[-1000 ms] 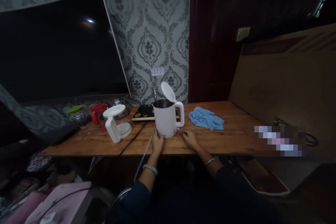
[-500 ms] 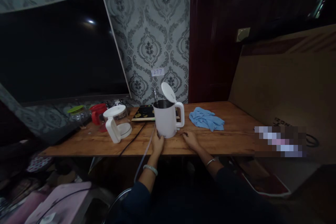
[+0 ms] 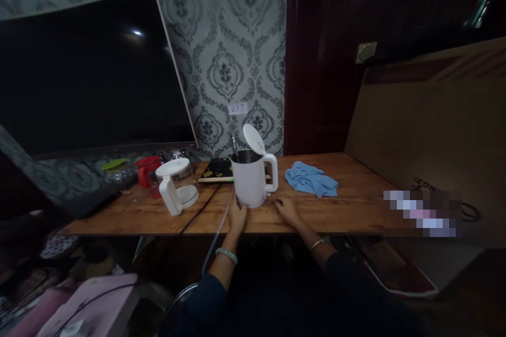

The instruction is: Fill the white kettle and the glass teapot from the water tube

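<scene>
A white electric kettle (image 3: 249, 181) stands upright on the wooden table in front of me, its lid (image 3: 254, 139) tilted up and its handle facing right. Against its lower left side is my left hand (image 3: 237, 217), thumb at the front and fingers partly hidden round the base. My right hand (image 3: 288, 210) rests on the table just right of the kettle's base, apart from it, with the fingers curled in and no object visible in them. Behind the kettle sits a black hot plate (image 3: 216, 169), and a thin metal spout (image 3: 233, 143) rises near the kettle's rim.
To the left are a glass pitcher with white lid (image 3: 177, 184), a red-lidded jug (image 3: 148, 174) and a green-lidded jar (image 3: 117, 171). A blue cloth (image 3: 311, 179) lies to the right. A clear hose (image 3: 216, 237) and black cord (image 3: 200, 210) cross the wooden table (image 3: 348, 210).
</scene>
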`<state>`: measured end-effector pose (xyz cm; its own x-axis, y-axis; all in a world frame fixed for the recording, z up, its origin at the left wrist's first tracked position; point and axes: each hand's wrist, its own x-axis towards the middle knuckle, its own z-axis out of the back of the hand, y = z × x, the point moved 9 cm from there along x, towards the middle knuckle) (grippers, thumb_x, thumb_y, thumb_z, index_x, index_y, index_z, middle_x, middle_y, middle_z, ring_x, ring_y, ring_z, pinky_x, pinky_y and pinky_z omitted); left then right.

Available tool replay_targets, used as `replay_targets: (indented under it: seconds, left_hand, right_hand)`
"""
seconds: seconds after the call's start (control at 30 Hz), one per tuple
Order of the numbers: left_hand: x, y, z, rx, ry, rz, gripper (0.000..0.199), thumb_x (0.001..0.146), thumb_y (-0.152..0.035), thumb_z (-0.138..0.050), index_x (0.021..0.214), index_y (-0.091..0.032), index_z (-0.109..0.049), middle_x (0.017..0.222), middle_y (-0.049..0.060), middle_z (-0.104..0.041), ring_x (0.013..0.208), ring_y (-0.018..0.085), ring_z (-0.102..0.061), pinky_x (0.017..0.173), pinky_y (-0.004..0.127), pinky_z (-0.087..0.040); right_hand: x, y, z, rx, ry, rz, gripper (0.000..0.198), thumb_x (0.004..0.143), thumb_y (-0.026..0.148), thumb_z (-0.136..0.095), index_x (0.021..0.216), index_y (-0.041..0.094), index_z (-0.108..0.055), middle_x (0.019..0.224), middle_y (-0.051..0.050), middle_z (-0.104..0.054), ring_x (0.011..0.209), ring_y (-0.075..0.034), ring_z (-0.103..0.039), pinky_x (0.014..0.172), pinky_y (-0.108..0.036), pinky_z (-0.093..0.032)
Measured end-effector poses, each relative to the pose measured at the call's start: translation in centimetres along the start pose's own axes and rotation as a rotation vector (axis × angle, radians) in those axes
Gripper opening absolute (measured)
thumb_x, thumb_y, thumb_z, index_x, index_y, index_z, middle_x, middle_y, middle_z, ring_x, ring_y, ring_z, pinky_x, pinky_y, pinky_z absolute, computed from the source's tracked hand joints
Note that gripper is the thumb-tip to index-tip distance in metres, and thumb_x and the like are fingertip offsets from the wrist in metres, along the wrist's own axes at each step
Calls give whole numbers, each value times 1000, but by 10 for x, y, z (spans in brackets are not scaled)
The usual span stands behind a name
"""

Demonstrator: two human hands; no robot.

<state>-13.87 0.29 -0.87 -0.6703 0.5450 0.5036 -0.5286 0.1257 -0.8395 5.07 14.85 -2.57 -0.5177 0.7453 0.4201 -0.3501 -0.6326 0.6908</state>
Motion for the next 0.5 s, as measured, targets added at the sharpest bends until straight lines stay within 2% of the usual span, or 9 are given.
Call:
replay_targets:
  seconds: [0.5]
  left_hand:
    - [0,-4,0,-14,22,-11,70,69,-9,-58,138,-19,-58,142,9,-63,137,26,-54,120,41,-38]
  right_hand:
    - [0,-3,-2,6,-2,3,27,80,10,-52,84,19,-77,94,-8,-78,94,-24,-70,89,-35,-52]
